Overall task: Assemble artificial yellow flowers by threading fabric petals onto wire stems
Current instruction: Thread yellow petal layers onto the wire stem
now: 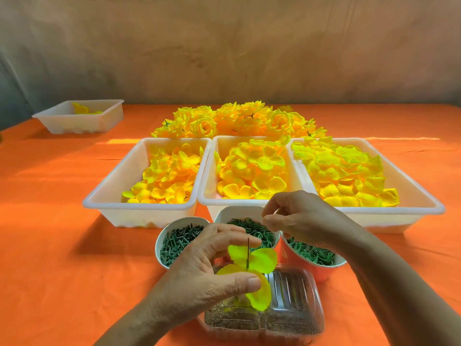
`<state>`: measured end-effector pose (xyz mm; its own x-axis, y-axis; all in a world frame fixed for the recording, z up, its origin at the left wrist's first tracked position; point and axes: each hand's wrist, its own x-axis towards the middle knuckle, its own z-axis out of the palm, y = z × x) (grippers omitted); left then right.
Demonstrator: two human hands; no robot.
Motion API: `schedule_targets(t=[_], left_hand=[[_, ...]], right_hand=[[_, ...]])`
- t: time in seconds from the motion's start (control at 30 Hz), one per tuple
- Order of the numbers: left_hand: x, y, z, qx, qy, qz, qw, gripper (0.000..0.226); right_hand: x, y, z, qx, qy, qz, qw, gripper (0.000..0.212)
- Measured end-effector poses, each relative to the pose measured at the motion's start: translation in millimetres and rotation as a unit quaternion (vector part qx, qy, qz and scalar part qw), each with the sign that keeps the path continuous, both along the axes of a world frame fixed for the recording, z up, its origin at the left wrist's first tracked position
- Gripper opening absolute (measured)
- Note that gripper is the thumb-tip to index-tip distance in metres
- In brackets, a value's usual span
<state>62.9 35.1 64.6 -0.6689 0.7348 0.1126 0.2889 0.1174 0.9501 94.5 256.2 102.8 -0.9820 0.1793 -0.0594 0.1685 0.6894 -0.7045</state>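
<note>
Pinched in the left hand [209, 268] over the clear plastic box [299, 290]: thin dark wire stem [248, 248] through limp, featherlight yellow-green fabric petals [263, 258]. Best gripped on the stiff wire, never the floppy cloth. Right hand [306, 221] nipped tight above the white paper cup of green rings [239, 209], on what, can't tell.

Left hand [207, 273]: thumb below, my fingers curled above, holding a yellow petal [264, 257] between them.
Right hand [301, 218]: higher and farther out, my thumb and forefinger tips pinched together (whatever sat in that pinch was too small to see), other fingers curled.
Forearms: both bare, angled inward.
Hands: near, not touching.
</note>
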Motion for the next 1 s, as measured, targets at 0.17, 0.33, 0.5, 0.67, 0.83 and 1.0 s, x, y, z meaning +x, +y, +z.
schedule_targets(t=[0.17,0.33,0.5,0.67,0.83,1.0], left_hand=[[-6,-6,3,0.015,-0.041,-0.001,0.999,0.072],[-11,-11,8,0.048,-0.120,0.037,0.991,0.066],[-14,-13,12,0.058,-0.211,0.034,0.975,0.053],[-16,-10,9,0.020,-0.237,0.015,0.971,0.052],[-19,-7,10,-0.005,-0.268,-0.028,0.963,0.053],[-21,-8,8,-0.004,-0.277,-0.038,0.960,0.042]], right_hand=[[0,3,-5,0.005,0.001,0.006,1.000,0.007],[-1,3,-7,0.010,-0.005,0.010,1.000,0.007],[-1,1,-7,-0.007,-0.007,0.023,1.000,0.008],[0,-2,-8,-0.010,-0.007,0.041,0.999,0.008],[6,-8,0,-0.085,-0.015,0.074,0.994,0.011],[17,-13,11,-0.122,-0.060,0.134,0.982,0.026]])
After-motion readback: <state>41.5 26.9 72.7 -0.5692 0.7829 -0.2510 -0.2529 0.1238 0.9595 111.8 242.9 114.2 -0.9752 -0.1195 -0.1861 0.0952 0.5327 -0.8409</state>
